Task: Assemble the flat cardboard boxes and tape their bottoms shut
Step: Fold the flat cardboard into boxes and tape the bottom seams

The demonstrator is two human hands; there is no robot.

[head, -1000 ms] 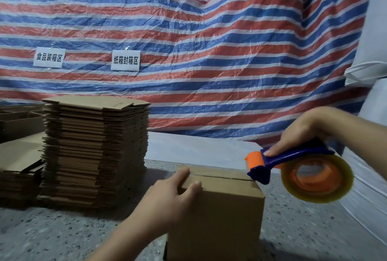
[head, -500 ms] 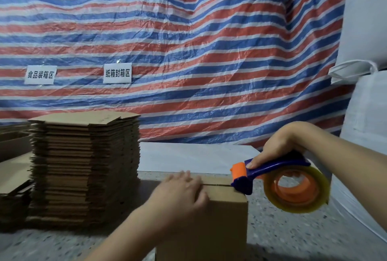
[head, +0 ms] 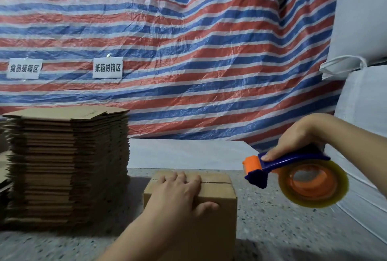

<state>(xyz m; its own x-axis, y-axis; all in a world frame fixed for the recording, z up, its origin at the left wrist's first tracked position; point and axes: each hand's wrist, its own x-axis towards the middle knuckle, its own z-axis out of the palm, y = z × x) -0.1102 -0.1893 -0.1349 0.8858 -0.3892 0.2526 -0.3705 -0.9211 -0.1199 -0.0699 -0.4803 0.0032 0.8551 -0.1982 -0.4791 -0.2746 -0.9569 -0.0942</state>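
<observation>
The small brown cardboard box [head: 211,208] stands near the speckled surface's [head: 272,218] front edge, its base cut off below. The left hand [head: 180,193] presses flat across its top seam, hiding part. The right hand [head: 297,137] grips a blue-and-orange tape dispenser [head: 293,174] just right of the box, apart. A tall stack of flat brown cardboard [head: 67,164] stands left.

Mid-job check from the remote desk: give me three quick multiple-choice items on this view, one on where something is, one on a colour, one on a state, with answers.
1. Where is the stack of flat cardboard boxes relative to the assembled cardboard box?
A. to its left
B. on top of it
C. to its right

2. What colour is the tape dispenser roller?
A. green
B. orange
C. white

3. What is the left hand doing?
A. hanging idle
B. holding the dispenser
C. pressing on the box top

Answers: 1 A, the stack stands left of the box. 2 B, the roller at its front is orange. 3 C, its fingers lie across the flap seam; the right hand grips the dispenser.
</observation>
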